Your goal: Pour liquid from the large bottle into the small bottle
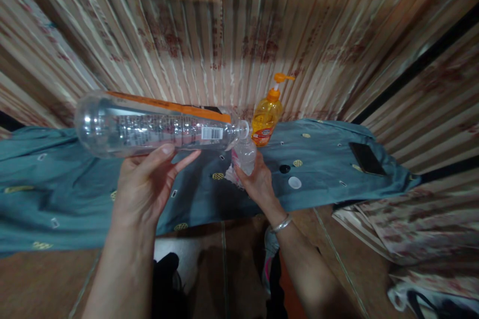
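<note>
My left hand (pixel 149 179) holds a large clear bottle (pixel 160 127) from below, lying nearly level with its mouth to the right. The bottle has an orange-edged label and a barcode. In my right hand (pixel 256 177) is a smaller clear bottle (pixel 246 154), its top just under the large bottle's mouth; whether the two touch is unclear. Something white and crumpled (pixel 234 175) shows beside the small bottle. Behind my right hand stands an orange pump bottle (pixel 266 119) with yellow liquid.
A teal patterned cloth (pixel 198 209) covers the surface. On it, to the right, lie a black cap (pixel 285 168), a white cap (pixel 295 182) and a dark flat phone-like object (pixel 366 158). Pleated curtains (pixel 187 35) hang behind. Tiled floor and shoes show below.
</note>
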`<act>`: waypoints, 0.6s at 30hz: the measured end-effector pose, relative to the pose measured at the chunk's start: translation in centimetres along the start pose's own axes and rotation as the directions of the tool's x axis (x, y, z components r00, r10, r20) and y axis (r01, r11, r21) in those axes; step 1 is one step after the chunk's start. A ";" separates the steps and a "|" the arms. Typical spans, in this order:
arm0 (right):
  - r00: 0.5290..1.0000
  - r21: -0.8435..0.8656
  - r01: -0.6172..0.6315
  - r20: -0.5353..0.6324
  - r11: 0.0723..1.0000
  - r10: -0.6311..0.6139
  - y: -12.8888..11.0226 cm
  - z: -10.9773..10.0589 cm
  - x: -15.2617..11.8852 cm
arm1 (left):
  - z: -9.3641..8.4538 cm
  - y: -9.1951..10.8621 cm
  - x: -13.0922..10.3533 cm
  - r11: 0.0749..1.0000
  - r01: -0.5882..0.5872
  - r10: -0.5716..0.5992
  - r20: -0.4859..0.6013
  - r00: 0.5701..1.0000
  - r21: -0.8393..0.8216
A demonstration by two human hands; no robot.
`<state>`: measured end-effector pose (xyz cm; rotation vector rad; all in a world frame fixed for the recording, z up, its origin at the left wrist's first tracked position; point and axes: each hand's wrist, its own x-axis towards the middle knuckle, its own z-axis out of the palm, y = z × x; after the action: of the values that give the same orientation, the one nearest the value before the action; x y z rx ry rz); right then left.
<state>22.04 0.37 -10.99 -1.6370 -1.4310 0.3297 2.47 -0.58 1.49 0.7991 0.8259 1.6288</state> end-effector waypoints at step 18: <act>1.000 -0.003 0.000 -0.002 1.000 0.000 0.0 0.1 0.0 | 0.3 0.2 -0.1 1.000 0.010 -0.010 -0.023 1.000 -0.007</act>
<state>22.00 0.40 -11.05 -1.6399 -1.4303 0.3259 2.62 -0.70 1.76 0.7719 0.8393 1.6340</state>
